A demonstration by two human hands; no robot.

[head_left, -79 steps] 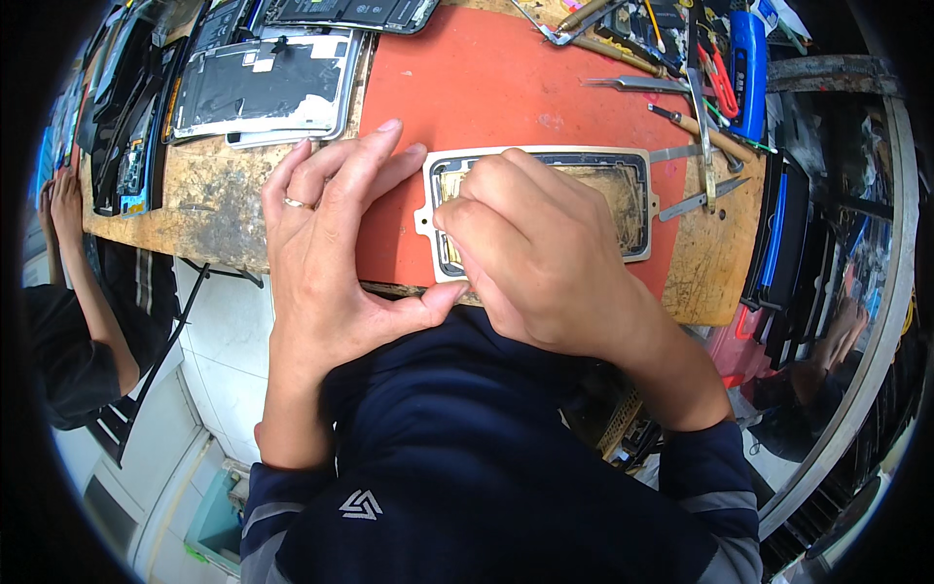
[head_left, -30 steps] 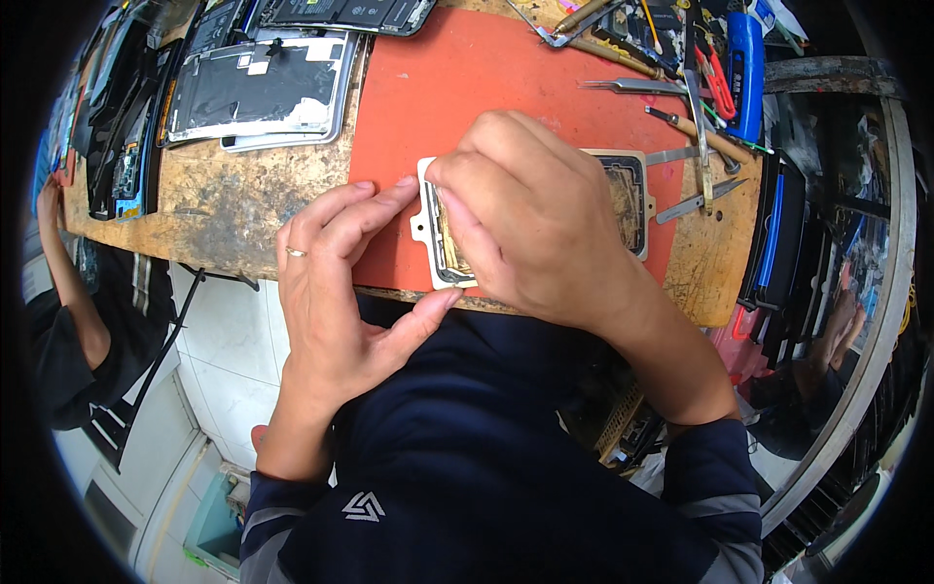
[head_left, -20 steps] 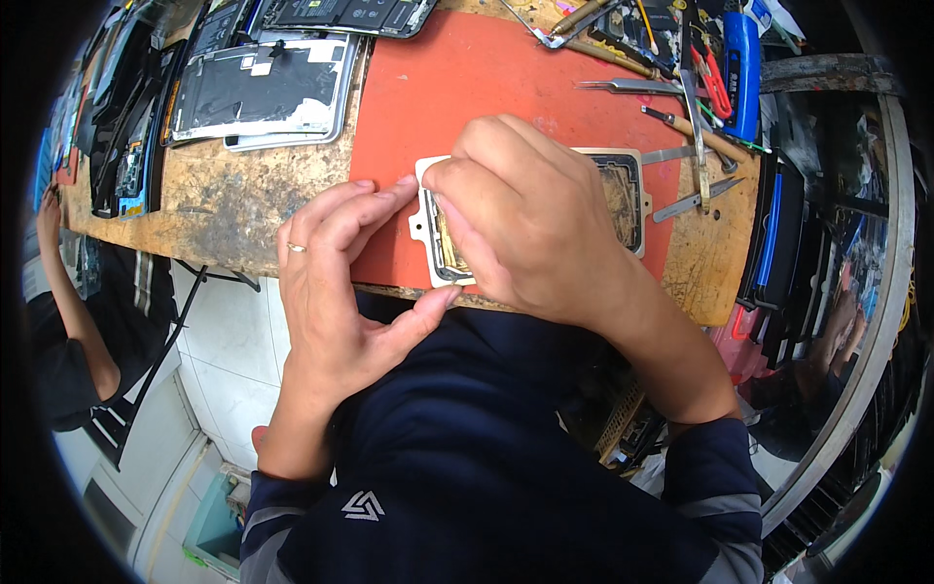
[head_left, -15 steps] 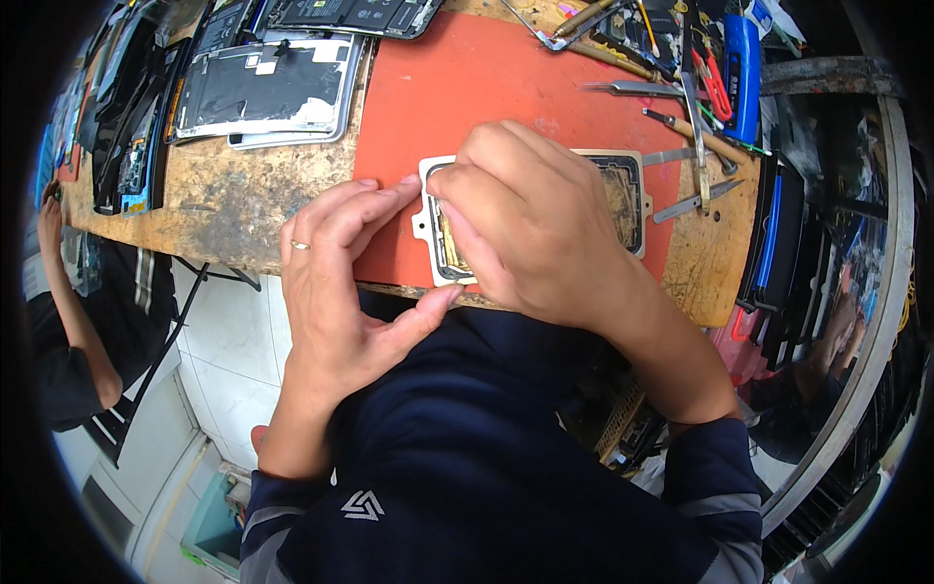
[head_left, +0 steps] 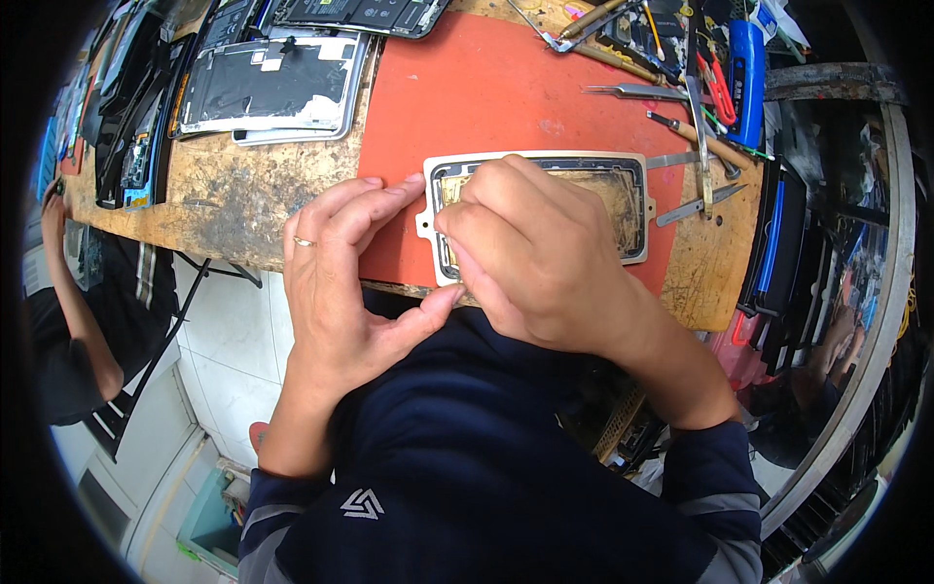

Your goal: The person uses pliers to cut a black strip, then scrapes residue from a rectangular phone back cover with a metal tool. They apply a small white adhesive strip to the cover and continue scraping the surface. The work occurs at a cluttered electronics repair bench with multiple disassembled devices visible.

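A pale rectangular frame [head_left: 638,251] with a small holed tab at each short side lies near the front edge of an orange-red mat [head_left: 467,88]. Inside it sits a black inner border [head_left: 639,185] around a worn, brownish-gold surface [head_left: 608,185]. My left hand [head_left: 341,263], with a ring on one finger, braces the frame's left end, fingertips at the upper corner and thumb at the lower. My right hand [head_left: 535,248] is closed in a pinch over the left inner part of the frame. Whatever its fingers hold is hidden beneath them.
Tweezers [head_left: 637,91], a wooden-handled blade [head_left: 696,134] and a blue tool [head_left: 746,83] lie at the right. Tablet parts [head_left: 268,88] are stacked at the left of the wooden bench [head_left: 253,209]. Another person's arm [head_left: 83,311] shows at far left.
My right hand has shifted slightly down inside the frame, uncovering more of its upper border. My left hand keeps its place at the left end; the whole view has moved a little.
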